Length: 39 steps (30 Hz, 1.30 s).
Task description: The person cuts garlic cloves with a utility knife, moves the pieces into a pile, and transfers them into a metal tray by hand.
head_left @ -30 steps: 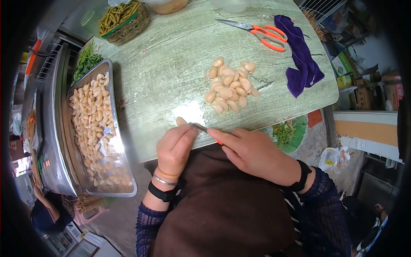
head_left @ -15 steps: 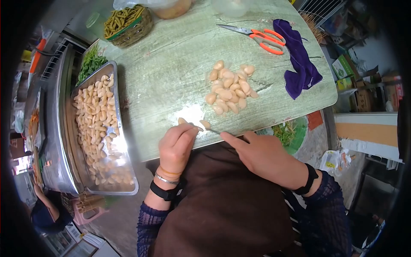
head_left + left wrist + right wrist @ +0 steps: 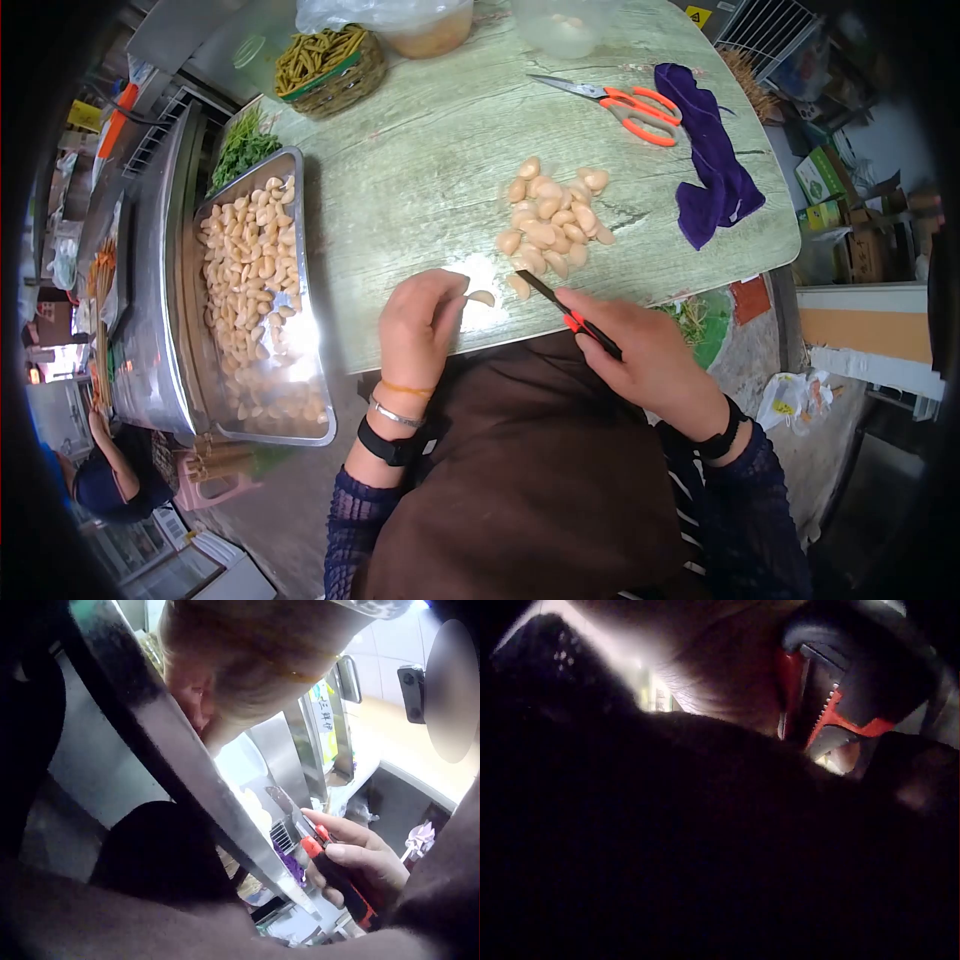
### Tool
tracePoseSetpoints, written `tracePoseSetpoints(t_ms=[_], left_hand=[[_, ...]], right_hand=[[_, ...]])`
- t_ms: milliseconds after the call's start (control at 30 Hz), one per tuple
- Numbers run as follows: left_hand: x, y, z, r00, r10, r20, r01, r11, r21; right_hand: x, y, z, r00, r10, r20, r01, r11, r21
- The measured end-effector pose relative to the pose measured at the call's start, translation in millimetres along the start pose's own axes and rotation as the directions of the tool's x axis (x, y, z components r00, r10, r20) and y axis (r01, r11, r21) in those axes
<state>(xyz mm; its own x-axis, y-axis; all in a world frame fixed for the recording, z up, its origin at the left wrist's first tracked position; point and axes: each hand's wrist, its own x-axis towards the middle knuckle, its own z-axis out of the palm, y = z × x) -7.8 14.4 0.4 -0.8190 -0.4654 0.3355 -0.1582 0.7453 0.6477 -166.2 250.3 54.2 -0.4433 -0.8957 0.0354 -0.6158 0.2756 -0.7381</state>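
My left hand (image 3: 415, 318) is over the table's near edge, thumb and fingers pinched together, with a pale bean piece (image 3: 482, 298) sticking out at their tips. My right hand (image 3: 650, 350) grips a snap-off utility knife (image 3: 585, 325) by its black and red handle, the dark blade slanting toward the back left. Another bean piece (image 3: 518, 287) lies beside the blade tip, just in front of a loose pile of pale beans (image 3: 548, 225). In the left wrist view, the knife (image 3: 337, 874) shows in the right hand's fingers. The right wrist view is mostly dark.
A metal tray (image 3: 328, 385) of pale beans stands on the left, with green herbs (image 3: 245, 148) behind it. At the back are a basket of green beans (image 3: 325, 65) and tubs. Orange-handled scissors (image 3: 620, 105) and a purple cloth (image 3: 715, 160) lie at the back right.
The right hand has carried the knife away from the left hand toward the bean pile; the piece at its blade now lies near the pile. The left hand's fingertips have lifted slightly.
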Motion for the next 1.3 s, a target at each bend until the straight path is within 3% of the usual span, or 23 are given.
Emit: tracePoseSetpoints(t_ms=[67, 133, 267, 367, 467, 567, 667, 767, 967, 1300], left_hand=[[2, 2, 3, 0.998, 0.067, 0.009, -0.067, 0.998, -0.010], [0, 8, -2, 0.989, 0.149, 0.015, -0.149, 0.988, 0.044], [-12, 8, -10, 0.990, 0.143, -0.017, -0.142, 0.989, 0.039], [-16, 5, -11, 0.987, 0.153, -0.043, -0.151, 0.987, 0.052], [-16, 3, -9, 0.977, 0.208, -0.047, -0.204, 0.975, 0.090], [-15, 2, -10, 0.968, 0.246, -0.048, -0.238, 0.963, 0.124], [-17, 0, -8, 0.958, 0.280, -0.064, -0.270, 0.953, 0.135], [-18, -2, -8, 0.952, 0.299, -0.065, -0.287, 0.946, 0.150], [-21, -6, -6, 0.951, 0.302, -0.071, -0.291, 0.947, 0.136], [-21, -6, -5, 0.951, 0.298, -0.081, -0.287, 0.950, 0.125]], right_hand=[[3, 4, 7, 0.994, -0.093, -0.051, 0.092, 0.996, -0.012], [6, 5, 12, 0.996, -0.087, 0.012, 0.086, 0.995, 0.044], [13, -5, 17, 0.978, -0.017, 0.208, -0.002, 0.996, 0.092], [16, -7, 20, 0.969, -0.012, 0.248, 0.017, 1.000, -0.018], [22, -9, 15, 0.989, 0.052, 0.140, -0.031, 0.989, -0.145], [24, 5, 17, 0.996, -0.081, 0.047, 0.083, 0.995, -0.048], [25, -1, 24, 0.985, -0.155, 0.079, 0.147, 0.985, 0.093], [30, -7, 22, 0.983, -0.072, 0.171, 0.062, 0.996, 0.063], [38, 3, 30, 0.973, -0.184, 0.139, 0.176, 0.982, 0.069], [55, 11, 21, 0.938, -0.235, 0.256, 0.228, 0.972, 0.060]])
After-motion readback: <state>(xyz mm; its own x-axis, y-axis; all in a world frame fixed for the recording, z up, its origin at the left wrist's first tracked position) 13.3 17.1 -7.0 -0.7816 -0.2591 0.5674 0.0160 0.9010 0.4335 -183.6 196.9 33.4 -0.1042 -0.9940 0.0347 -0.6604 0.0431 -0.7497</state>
